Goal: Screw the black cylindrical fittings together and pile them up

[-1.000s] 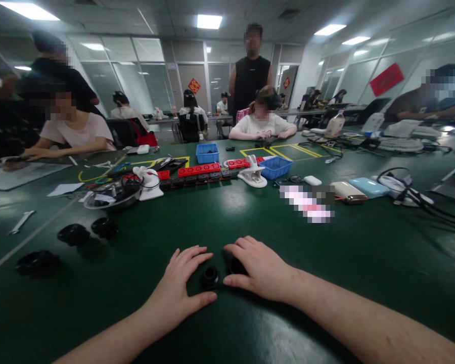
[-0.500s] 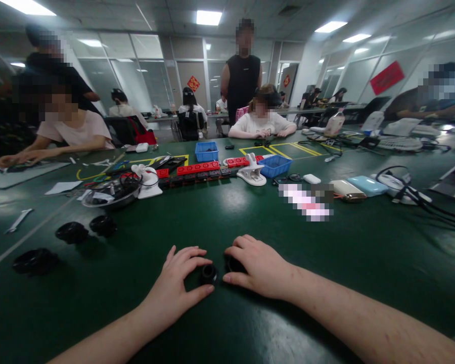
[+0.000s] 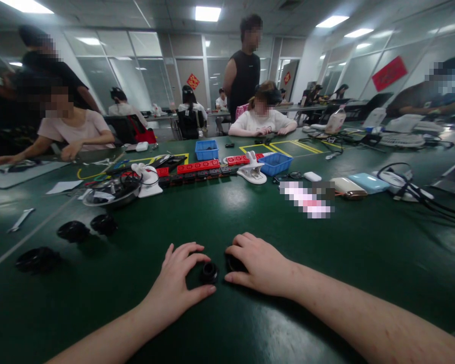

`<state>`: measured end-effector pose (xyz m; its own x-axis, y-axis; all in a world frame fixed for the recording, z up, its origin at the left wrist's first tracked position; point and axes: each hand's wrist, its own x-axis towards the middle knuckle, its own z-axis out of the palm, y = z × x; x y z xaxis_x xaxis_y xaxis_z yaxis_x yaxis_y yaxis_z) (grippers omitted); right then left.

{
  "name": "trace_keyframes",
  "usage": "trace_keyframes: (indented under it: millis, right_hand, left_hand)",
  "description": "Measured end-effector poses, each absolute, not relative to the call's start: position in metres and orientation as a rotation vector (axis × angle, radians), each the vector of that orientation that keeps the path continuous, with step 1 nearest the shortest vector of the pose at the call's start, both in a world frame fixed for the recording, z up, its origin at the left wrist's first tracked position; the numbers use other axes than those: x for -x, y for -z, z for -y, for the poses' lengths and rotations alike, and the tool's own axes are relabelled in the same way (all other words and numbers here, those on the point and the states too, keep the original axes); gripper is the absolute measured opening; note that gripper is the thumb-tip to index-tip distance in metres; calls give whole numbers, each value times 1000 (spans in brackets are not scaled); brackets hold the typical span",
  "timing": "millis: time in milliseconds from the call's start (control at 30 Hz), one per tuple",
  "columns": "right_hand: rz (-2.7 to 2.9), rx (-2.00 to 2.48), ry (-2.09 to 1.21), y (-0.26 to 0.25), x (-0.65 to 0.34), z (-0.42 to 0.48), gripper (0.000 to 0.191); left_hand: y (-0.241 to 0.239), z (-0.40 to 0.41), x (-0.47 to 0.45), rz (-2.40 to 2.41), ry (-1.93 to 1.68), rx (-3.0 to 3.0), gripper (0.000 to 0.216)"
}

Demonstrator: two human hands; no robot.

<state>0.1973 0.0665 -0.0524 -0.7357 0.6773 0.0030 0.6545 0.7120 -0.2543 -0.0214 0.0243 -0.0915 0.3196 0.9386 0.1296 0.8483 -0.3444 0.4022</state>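
Observation:
A small black round part with a hole in its top sits on the green table. My left hand curves around it, thumb and index finger apart on either side and close to its rim. Just to the right, my right hand is curled over another black round part, mostly hidden beneath the fingers and palm. On the left of the table lie several more black round parts, among them a wide one and a smaller one.
A wrench lies at the far left. Farther back are a metal bowl of parts, white clamp stands, a row of red and black blocks and blue bins. Cables spread on the right. Co-workers sit across the table.
Both my hands stay almost in place around the black parts. The standing person at the back has turned to the right. A seated co-worker at left has drawn one hand back.

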Motion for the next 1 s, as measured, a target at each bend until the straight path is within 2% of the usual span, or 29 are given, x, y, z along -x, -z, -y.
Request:
trace_keyframes:
  millis: [100, 567, 1000]
  right_hand:
    - [2819, 1081, -361, 53, -198, -67, 45]
    - [2823, 1095, -362, 50, -197, -62, 46]
    - [2836, 1067, -380, 48, -203, -60, 47]
  left_hand:
    - [89, -25, 21, -1617, -474, -2302, 27]
    - [65, -26, 19, -1671, -358, -2117, 30]
    - [64, -52, 126, -2288, -246, -1706, 65]
